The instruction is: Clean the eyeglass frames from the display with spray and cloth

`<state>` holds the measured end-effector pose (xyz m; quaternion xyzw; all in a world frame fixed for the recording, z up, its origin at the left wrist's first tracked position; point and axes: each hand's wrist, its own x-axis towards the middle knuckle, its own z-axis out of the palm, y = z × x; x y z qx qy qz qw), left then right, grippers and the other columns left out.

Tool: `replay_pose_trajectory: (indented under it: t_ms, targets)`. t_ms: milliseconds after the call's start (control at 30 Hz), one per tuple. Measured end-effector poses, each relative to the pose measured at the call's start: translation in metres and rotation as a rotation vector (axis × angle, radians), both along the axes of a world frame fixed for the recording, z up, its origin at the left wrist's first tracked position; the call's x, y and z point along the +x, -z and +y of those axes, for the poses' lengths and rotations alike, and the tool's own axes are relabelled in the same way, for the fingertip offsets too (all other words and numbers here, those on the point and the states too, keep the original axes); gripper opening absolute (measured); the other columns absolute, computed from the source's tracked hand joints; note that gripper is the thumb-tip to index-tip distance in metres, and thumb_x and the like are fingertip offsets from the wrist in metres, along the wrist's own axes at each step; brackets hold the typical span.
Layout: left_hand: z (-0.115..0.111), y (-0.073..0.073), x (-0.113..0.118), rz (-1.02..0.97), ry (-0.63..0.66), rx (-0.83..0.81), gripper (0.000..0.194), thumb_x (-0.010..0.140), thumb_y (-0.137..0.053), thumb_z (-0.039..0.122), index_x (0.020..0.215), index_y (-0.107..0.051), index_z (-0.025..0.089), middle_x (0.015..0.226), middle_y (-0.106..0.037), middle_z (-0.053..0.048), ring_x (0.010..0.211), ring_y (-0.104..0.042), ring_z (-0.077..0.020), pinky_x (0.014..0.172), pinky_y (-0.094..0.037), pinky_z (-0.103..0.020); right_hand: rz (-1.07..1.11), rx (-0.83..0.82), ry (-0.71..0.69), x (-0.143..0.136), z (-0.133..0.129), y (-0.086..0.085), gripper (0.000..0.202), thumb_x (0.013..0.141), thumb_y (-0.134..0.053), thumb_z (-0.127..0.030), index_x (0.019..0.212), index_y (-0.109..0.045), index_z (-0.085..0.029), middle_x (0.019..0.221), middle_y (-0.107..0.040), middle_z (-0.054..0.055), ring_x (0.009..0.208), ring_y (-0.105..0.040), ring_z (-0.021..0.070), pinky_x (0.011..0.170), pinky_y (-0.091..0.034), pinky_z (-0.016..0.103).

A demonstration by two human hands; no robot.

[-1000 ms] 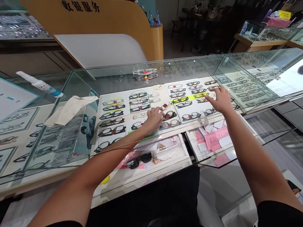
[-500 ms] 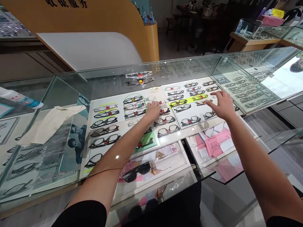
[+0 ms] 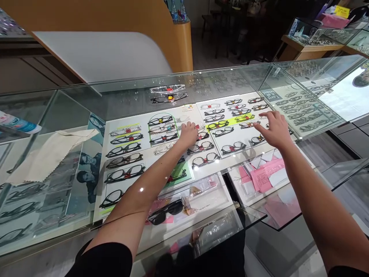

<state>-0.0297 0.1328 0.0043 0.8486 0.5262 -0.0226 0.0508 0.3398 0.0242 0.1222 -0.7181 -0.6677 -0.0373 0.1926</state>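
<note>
Rows of eyeglasses lie on white boards (image 3: 150,154) inside a glass display case. My left hand (image 3: 188,134) is over the middle rows, its fingers curled down beside a pair with a red tag (image 3: 203,135); whether the fingertips hold anything is hidden. Farther right, my right hand (image 3: 275,127) hovers above the right board with thumb and index finger spread and nothing between them. Dark-framed glasses (image 3: 258,139) lie just below its thumb. Two pairs (image 3: 169,97) rest apart behind the boards.
A beige cloth (image 3: 52,156) and a bottle (image 3: 19,122) are on the glass at the left. Below the boards, open drawers hold sunglasses (image 3: 165,212) and pink packets (image 3: 265,177). A glass panel edge crosses near my forearms.
The view has shifted slightly, so the cloth and bottle appear farther left. Both hands keep nearly the same poses over the glasses.
</note>
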Motion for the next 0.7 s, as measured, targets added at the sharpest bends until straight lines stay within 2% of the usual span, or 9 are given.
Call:
replay_pose_trajectory:
  t_ms: [267,367,467,567,700]
  targets:
    - [0.001,-0.005,-0.009,-0.042,-0.037,-0.003,0.033,0.104,-0.072,0.048,0.113,-0.086,0.019,0.136,-0.067,-0.023,0.14,-0.046,-0.046,0.118,-0.033,-0.06,-0.035,0.017,-0.003,0.002,0.001,0.004,0.067,0.102,-0.054,-0.073,0.146,-0.071,-0.025,0.149,-0.065,0.021,0.137,-0.06,0.0502,0.117,-0.05,0.069]
    - [0.009,-0.011,-0.016,-0.094,-0.067,0.018,0.042,0.104,-0.069,0.054,0.125,-0.077,0.017,0.141,-0.065,-0.023,0.142,-0.046,-0.0468,0.121,-0.031,-0.062,-0.019,0.02,-0.007,0.003,0.002,0.005,0.067,0.101,-0.054,-0.074,0.145,-0.071,-0.025,0.148,-0.065,0.021,0.138,-0.059,0.0504,0.117,-0.049,0.069]
    - [0.018,-0.015,-0.022,-0.17,-0.073,-0.014,0.051,0.101,-0.068,0.057,0.134,-0.064,0.017,0.136,-0.067,-0.023,0.138,-0.049,-0.0457,0.119,-0.033,-0.061,-0.011,0.02,-0.005,0.004,0.002,0.004,0.068,0.101,-0.055,-0.073,0.146,-0.071,-0.025,0.149,-0.065,0.021,0.138,-0.059,0.0503,0.118,-0.048,0.07]
    - [0.025,-0.013,-0.026,-0.191,-0.038,-0.076,0.053,0.098,-0.069,0.058,0.132,-0.06,0.018,0.128,-0.07,-0.021,0.133,-0.053,-0.0441,0.117,-0.037,-0.059,-0.004,0.016,-0.009,0.004,0.002,0.003,0.067,0.101,-0.056,-0.072,0.146,-0.071,-0.025,0.149,-0.065,0.021,0.137,-0.06,0.05,0.119,-0.048,0.07]
    - [0.029,-0.007,-0.028,-0.189,-0.016,-0.099,0.058,0.095,-0.069,0.062,0.132,-0.06,0.018,0.128,-0.07,-0.023,0.135,-0.051,-0.046,0.118,-0.036,-0.06,-0.016,0.019,-0.011,0.003,0.001,0.002,0.067,0.102,-0.055,-0.072,0.145,-0.071,-0.025,0.149,-0.066,0.021,0.137,-0.061,0.0499,0.118,-0.049,0.07]
